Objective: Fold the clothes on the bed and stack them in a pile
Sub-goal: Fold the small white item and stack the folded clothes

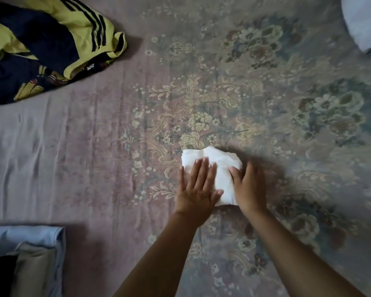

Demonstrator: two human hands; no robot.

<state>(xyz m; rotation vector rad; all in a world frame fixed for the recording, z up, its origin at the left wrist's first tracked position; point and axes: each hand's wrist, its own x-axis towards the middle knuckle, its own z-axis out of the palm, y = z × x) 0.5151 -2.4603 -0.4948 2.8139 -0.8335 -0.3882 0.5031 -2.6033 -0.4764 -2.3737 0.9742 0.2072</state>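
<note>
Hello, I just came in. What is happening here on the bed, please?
A person is folding laundry on a floral bedsheet. Both hands are on a small white garment, already folded compact: the left hand presses flat on it, and the right hand rests on its right side. A yellow and navy striped garment lies crumpled at the upper left, not yet folded. A pile of folded clothes sits at the lower left.

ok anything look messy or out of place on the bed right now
Only the yellow and navy clothes at the top left: they lie crumpled and unfolded. The white cloth under both hands looks neatly folded, and the stack at the bottom left looks tidy.
</note>
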